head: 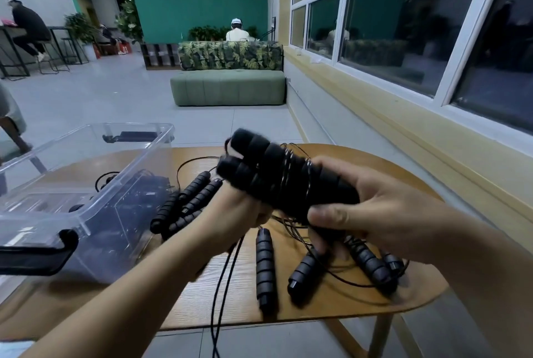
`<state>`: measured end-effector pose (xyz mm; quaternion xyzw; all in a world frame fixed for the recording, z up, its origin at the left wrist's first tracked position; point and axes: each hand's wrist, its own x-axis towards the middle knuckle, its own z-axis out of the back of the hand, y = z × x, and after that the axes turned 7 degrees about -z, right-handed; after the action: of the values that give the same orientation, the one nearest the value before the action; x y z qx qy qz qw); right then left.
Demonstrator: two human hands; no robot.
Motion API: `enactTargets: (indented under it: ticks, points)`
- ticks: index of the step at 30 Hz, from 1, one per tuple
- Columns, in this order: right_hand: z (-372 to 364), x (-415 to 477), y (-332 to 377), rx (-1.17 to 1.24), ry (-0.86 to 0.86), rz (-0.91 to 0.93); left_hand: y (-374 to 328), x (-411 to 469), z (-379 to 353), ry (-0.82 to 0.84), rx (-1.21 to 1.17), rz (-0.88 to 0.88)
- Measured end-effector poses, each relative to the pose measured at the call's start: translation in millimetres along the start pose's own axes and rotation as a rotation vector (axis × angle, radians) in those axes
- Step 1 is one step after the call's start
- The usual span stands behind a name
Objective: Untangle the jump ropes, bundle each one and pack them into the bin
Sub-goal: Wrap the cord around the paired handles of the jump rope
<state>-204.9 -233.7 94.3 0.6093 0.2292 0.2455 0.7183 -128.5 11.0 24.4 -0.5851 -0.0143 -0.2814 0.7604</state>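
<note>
Bundled jump rope handles [277, 173] held above the table [331, 308], beside the clear bin [135, 126].
The blurred handles hide the fingers of the left hand [239, 210], so I cannot tell its grasp; the right hand [375, 207] is wrapped around the handles' near end.

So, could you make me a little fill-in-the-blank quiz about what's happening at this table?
1. The right hand grips a pair of handles with thin cord wound ____ them.
2. The clear bin stands on the ____ side of the wooden table.
3. The loose handles lying on the table are all ____ in colour.

Missing words: around; left; black.
</note>
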Motion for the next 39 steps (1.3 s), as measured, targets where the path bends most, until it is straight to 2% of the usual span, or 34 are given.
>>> enactTargets:
  ticks: [2,4,7,10,13,16,19,24,29,33,37,39]
  points:
    - [0.4,2.2,0.5,0.096,-0.157,0.052,-21.5,-1.9,-15.4,0.016,-0.071,-0.026]
    - [4.6,5.6,0.1,0.172,-0.357,0.081,-24.1,-3.3,-19.1,0.048,0.056,-0.110]
    - [20.5,12.6,-11.4,0.053,-0.611,0.070,-22.9,-6.3,-16.9,0.100,0.366,-0.168]
    - [31.3,17.0,-23.7,-0.103,-0.712,-0.022,-29.9,-9.2,-15.7,0.150,0.590,-0.266]
    - [35.9,14.9,-32.5,-0.331,-0.646,-0.189,-35.9,-7.5,-6.6,0.110,0.542,-0.264]
    - [32.1,12.1,-35.0,-0.570,-0.448,-0.347,-38.3,-8.8,3.6,0.135,0.457,-0.232]
    - [23.0,10.5,-30.6,-0.660,-0.238,-0.420,-35.6,-8.1,13.8,0.154,0.346,-0.167]
    - [14.4,0.7,-14.8,-0.595,0.037,-0.380,-24.0,0.3,31.7,0.144,0.271,-0.210]
    - [18.4,-10.5,-2.3,-0.200,0.178,-0.242,-12.7,-1.5,30.4,0.200,0.007,-0.097]
    - [19.1,-6.6,-6.1,0.034,0.101,-0.055,-3.6,-7.5,24.5,0.098,0.091,0.037]
    - [14.5,0.7,-5.3,0.129,-0.184,0.054,-30.4,-11.1,-3.8,0.162,-0.110,-0.002]
    - [16.2,1.5,-4.7,0.076,-0.349,0.060,-31.3,-10.7,-9.5,0.181,-0.037,-0.035]
